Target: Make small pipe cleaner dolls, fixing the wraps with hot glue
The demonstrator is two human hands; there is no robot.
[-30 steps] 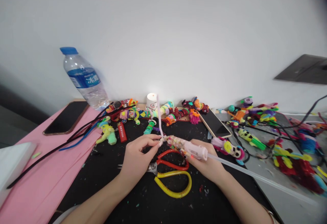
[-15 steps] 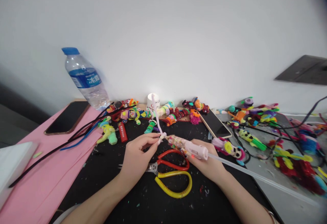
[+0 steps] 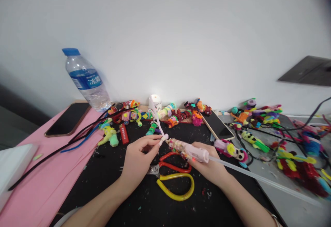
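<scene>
Between the thumb and fingers of my left hand is a pale pink pipe cleaner, coiled at its lower end and rising in a loose tail. My right hand is wrapped round a pink hot glue gun with a patterned front and a small red light. Its nozzle points left, close to the coiled end; whether they touch I cannot tell. From the gun's back a long translucent glue stick runs to the right. Under both hands lie scissors with one red and one yellow handle loop.
A water bottle leans by the wall beside a dark phone on pink sheets. Several pipe-cleaner figures, a paper cup and another phone line the back. More figures and cables lie at right.
The pipe cleaner's tail has tipped slightly left. The glue gun has shifted a little left with my right hand. My left hand has stayed nearly still.
</scene>
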